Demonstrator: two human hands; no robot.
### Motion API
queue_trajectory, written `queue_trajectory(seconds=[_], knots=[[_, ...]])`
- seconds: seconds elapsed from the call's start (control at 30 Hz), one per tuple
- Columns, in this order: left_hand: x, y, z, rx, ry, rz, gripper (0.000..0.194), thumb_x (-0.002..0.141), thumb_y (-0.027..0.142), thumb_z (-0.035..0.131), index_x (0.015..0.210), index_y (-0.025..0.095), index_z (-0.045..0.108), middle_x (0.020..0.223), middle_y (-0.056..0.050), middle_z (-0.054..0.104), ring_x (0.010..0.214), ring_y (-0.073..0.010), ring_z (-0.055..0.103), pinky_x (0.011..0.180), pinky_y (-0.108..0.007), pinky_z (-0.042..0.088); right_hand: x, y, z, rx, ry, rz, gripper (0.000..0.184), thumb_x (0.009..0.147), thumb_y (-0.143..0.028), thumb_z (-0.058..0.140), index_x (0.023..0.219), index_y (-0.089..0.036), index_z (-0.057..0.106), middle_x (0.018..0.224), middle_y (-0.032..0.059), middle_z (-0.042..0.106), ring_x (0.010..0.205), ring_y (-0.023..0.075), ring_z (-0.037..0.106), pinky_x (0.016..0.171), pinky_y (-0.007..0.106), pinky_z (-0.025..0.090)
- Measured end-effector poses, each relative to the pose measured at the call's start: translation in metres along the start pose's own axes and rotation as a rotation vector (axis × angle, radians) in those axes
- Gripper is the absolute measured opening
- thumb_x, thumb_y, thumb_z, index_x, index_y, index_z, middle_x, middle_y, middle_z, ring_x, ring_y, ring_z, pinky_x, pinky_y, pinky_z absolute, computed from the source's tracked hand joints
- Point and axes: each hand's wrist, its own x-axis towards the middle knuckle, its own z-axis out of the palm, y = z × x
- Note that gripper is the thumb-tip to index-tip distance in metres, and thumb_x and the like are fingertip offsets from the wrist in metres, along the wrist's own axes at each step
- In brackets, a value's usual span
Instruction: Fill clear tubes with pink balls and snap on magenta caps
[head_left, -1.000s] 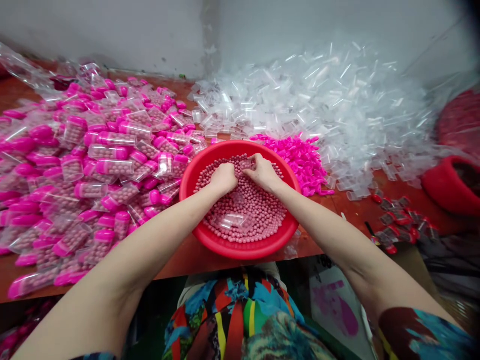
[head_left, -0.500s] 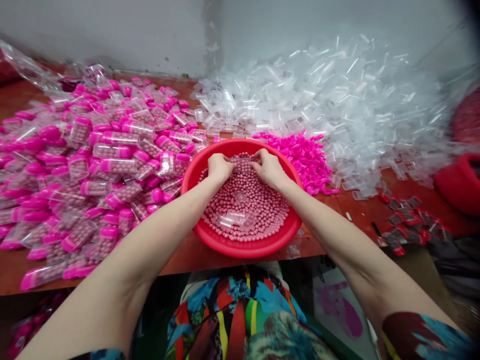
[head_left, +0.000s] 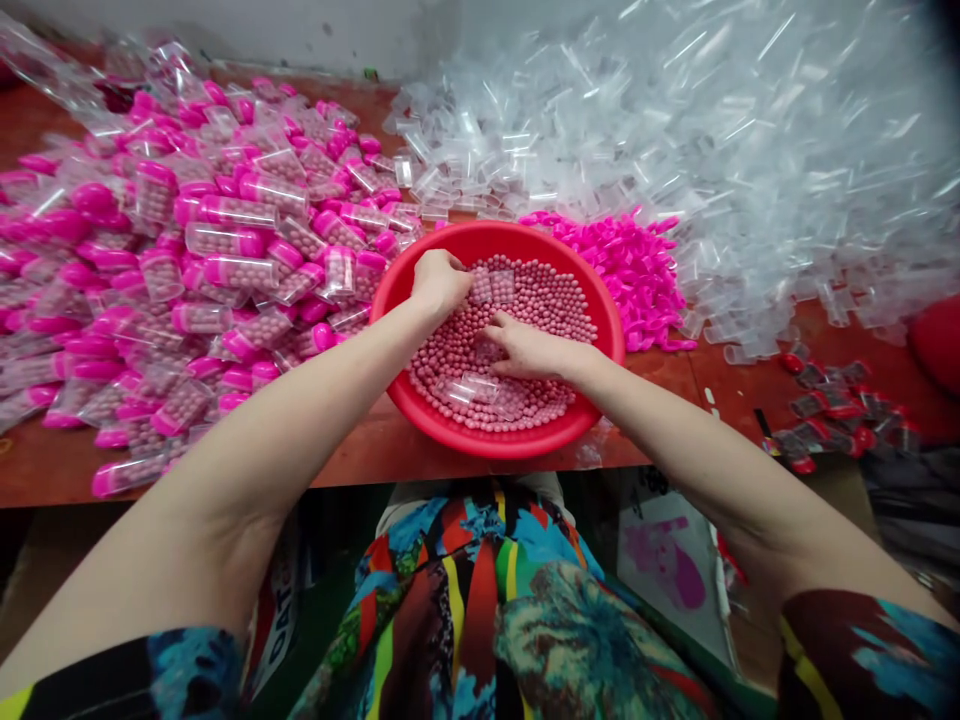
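A red basin [head_left: 499,446] holds a thick layer of pink beads [head_left: 559,300]. Over its far left part, my left hand [head_left: 442,282] is closed on the end of a clear plastic tube [head_left: 493,287] that lies sideways at the beads; its fingertips are partly hidden. My right hand [head_left: 529,350] is at the middle of the basin, fingers apart and touching the beads. Something clear shows by its fingertips, perhaps another tube. Nearer the front rim, clear tubes [head_left: 472,388] lie on the beads.
Bead-filled tubes with pink caps [head_left: 240,272] are heaped at the left. Loose pink caps [head_left: 637,275] lie right of the basin, before a large pile of clear tubes [head_left: 585,130]. Small red-capped containers [head_left: 840,410] sit at the right, on the reddish table [head_left: 352,455].
My right hand has left the far side of the basin and come nearer to its middle, its fingers now apart. My left hand stays at the tube. The view has tilted down.
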Motion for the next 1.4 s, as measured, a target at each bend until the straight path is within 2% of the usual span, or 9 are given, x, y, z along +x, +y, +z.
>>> queue_trajectory(seconds=[0.17, 0.3, 0.43, 0.53, 0.7, 0.97, 1.2, 1.3, 1.4], knots=[[-0.029, 0.014, -0.029, 0.309, -0.277, 0.058, 0.007, 0.076, 0.016, 0.067, 0.077, 0.014, 0.073, 0.071, -0.005, 0.07, 0.075, -0.0213, 0.067, 0.073, -0.029, 0.052, -0.004, 0.004, 0.0, -0.024, -0.023, -0.129, 0.044, 0.092, -0.007, 0.053, 0.135, -0.016, 0.059, 0.14, 0.0152, 0.052, 0.115, 0.0226, 0.064, 0.1, 0.033, 0.049], [-0.044, 0.014, -0.045, 0.469, -0.375, 0.191, 0.018, 0.079, 0.019, 0.061, 0.083, 0.014, 0.077, 0.08, -0.005, 0.075, 0.079, -0.0199, 0.068, 0.072, -0.027, 0.05, -0.001, -0.002, 0.001, -0.18, 0.013, -0.099, 0.034, 0.1, -0.029, 0.057, 0.128, -0.012, 0.061, 0.133, 0.0183, 0.058, 0.105, 0.0259, 0.068, 0.089, 0.034, 0.052], [-0.053, 0.011, -0.058, 0.314, -0.255, 0.253, 0.02, 0.082, 0.022, 0.059, 0.089, 0.015, 0.077, 0.087, -0.005, 0.077, 0.081, -0.0197, 0.069, 0.076, -0.028, 0.052, 0.002, -0.009, 0.001, -0.163, 0.036, -0.022, 0.034, 0.096, -0.034, 0.065, 0.12, -0.009, 0.062, 0.121, 0.0169, 0.067, 0.104, 0.0276, 0.069, 0.089, 0.034, 0.052], [-0.061, 0.006, -0.067, 0.038, -0.013, 0.269, 0.02, 0.084, 0.024, 0.059, 0.093, 0.016, 0.075, 0.089, -0.005, 0.077, 0.078, -0.0178, 0.069, 0.074, -0.027, 0.054, 0.003, -0.009, -0.001, -0.136, 0.047, -0.004, 0.02, 0.1, -0.022, 0.055, 0.114, -0.01, 0.064, 0.114, 0.0149, 0.071, 0.101, 0.0249, 0.07, 0.088, 0.032, 0.052], [-0.07, -0.003, -0.072, -0.356, 0.229, 0.224, 0.016, 0.084, 0.027, 0.062, 0.094, 0.016, 0.068, 0.076, -0.001, 0.071, 0.06, -0.0134, 0.065, 0.061, -0.025, 0.052, 0.016, -0.019, -0.001, -0.138, 0.113, 0.005, 0.031, 0.099, -0.004, 0.038, 0.109, -0.005, 0.067, 0.115, 0.0234, 0.07, 0.105, 0.028, 0.07, 0.093, 0.035, 0.052], [-0.068, -0.007, -0.072, -0.489, 0.25, 0.227, 0.013, 0.084, 0.025, 0.066, 0.092, 0.015, 0.068, 0.073, 0.0, 0.069, 0.057, -0.011, 0.064, 0.056, -0.022, 0.051, 0.057, -0.043, 0.018, 0.085, 0.203, -0.07, 0.018, 0.092, -0.011, 0.061, 0.109, -0.012, 0.066, 0.106, 0.0106, 0.075, 0.092, 0.0183, 0.07, 0.084, 0.027, 0.053], [-0.07, -0.005, -0.073, -0.564, 0.295, 0.206, 0.009, 0.084, 0.023, 0.066, 0.089, 0.016, 0.067, 0.073, 0.001, 0.069, 0.057, -0.0098, 0.064, 0.056, -0.02, 0.052, 0.073, -0.031, 0.007, 0.657, 0.643, 0.16, 0.03, 0.086, -0.026, 0.073, 0.111, -0.014, 0.062, 0.108, 0.0079, 0.074, 0.095, 0.0181, 0.07, 0.087, 0.032, 0.055], [-0.071, -0.006, -0.074, -0.562, 0.282, 0.215, 0.01, 0.084, 0.023, 0.066, 0.091, 0.016, 0.068, 0.073, 0.0, 0.069, 0.056, -0.0097, 0.064, 0.056, -0.02, 0.053, 0.087, -0.033, 0.006, 0.635, 0.707, 0.241, 0.027, 0.086, -0.024, 0.073, 0.109, -0.014, 0.063, 0.108, 0.0094, 0.075, 0.099, 0.0199, 0.071, 0.093, 0.034, 0.053], [-0.071, -0.008, -0.074, -0.557, 0.27, 0.215, 0.008, 0.085, 0.023, 0.066, 0.089, 0.017, 0.067, 0.074, 0.001, 0.07, 0.056, -0.0095, 0.064, 0.055, -0.02, 0.051, 0.094, -0.034, 0.006, 0.497, 0.66, 0.283, 0.025, 0.087, -0.025, 0.074, 0.107, -0.013, 0.066, 0.106, 0.0119, 0.076, 0.1, 0.0237, 0.071, 0.094, 0.038, 0.054]])
